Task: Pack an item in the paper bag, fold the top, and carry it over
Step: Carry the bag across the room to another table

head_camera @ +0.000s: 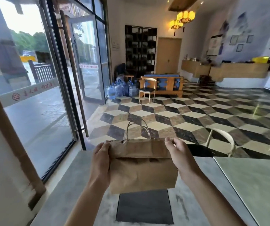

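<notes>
A brown paper bag (142,173) hangs in the air above the grey table (75,185), its top folded over toward me and its twisted paper handles sticking up behind the fold. My left hand (100,159) grips the bag's left edge at the fold. My right hand (178,152) pinches the right end of the fold, fingers curled over the top corner. The bag's contents are hidden inside.
A dark square mat (144,207) lies on the table under the bag. A second pale tabletop (258,185) adjoins at the right. White chairs (222,139) stand beyond the table on the chequered floor. Glass doors (85,62) open at the left; a counter (238,69) at far right.
</notes>
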Available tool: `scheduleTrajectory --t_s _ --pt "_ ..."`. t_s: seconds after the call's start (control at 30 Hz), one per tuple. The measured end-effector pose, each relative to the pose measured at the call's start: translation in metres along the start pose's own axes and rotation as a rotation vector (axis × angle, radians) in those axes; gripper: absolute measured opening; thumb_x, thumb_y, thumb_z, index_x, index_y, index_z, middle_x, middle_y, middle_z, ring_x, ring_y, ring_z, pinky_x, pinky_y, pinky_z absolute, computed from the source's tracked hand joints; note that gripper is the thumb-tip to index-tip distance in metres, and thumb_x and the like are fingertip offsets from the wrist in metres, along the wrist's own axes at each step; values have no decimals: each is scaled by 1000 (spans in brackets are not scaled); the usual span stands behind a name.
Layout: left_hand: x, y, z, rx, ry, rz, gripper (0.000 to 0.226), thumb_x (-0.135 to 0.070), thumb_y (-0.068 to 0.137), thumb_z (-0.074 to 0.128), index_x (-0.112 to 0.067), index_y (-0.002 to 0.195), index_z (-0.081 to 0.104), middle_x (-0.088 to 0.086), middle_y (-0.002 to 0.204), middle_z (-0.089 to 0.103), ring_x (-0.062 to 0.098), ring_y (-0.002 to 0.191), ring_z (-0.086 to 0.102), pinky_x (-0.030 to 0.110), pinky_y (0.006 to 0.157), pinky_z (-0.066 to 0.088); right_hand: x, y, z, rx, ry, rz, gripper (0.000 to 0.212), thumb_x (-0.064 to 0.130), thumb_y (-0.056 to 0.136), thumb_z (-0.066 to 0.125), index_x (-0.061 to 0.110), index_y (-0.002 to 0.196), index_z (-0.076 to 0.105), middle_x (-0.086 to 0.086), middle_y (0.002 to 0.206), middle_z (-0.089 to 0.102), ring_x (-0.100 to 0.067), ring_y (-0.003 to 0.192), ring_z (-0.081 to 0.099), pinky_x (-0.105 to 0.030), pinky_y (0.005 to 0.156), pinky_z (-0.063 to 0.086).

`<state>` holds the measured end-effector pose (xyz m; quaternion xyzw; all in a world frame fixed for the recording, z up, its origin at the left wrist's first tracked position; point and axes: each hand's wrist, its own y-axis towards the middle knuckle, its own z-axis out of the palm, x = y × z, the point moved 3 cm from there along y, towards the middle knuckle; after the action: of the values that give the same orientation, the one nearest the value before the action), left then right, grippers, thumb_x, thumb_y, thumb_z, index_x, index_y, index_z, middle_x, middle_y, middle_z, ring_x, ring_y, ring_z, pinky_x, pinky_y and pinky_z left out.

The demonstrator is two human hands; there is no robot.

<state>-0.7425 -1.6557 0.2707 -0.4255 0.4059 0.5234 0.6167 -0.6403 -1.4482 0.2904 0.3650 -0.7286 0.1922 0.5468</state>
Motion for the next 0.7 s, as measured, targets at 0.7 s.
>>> scheduleTrajectory --t_s 0.7 --pt "232 49 12 38 394 -183 29 -26 99 43 -17 74 54 -6 63 43 11 61 38 32 55 31 -225 46 6 170 -78 124 38 27 104 39 -9 91 44 -3 72 33 -12 65 31 -24 55 29"
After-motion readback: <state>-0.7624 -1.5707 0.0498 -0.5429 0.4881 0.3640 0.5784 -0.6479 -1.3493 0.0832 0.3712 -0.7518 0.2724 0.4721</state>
